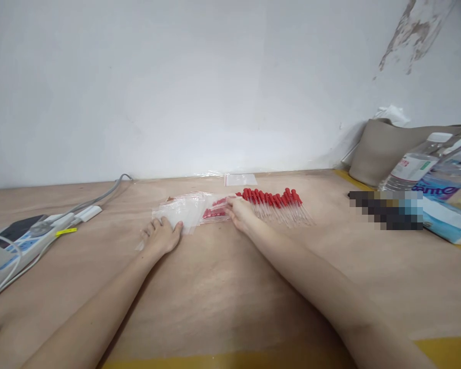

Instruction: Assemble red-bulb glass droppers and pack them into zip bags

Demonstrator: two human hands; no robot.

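My left hand [160, 237] lies on the tabletop with its fingers resting on the near edge of a pile of clear plastic bags [179, 209]. My right hand [241, 212] reaches across to a bag filled with red-tipped droppers [215, 212], its fingers pressed on the bag's right end. Just right of that hand lies a row of several loose glass droppers with red bulbs [276, 203]. One empty clear bag [240, 179] lies farther back by the wall.
A power strip with white cables [42, 230] sits at the left. At the right stand a beige bag [384, 148], two water bottles [418, 164] and a blue tissue pack [447, 218]. A white wall closes the back of the table.
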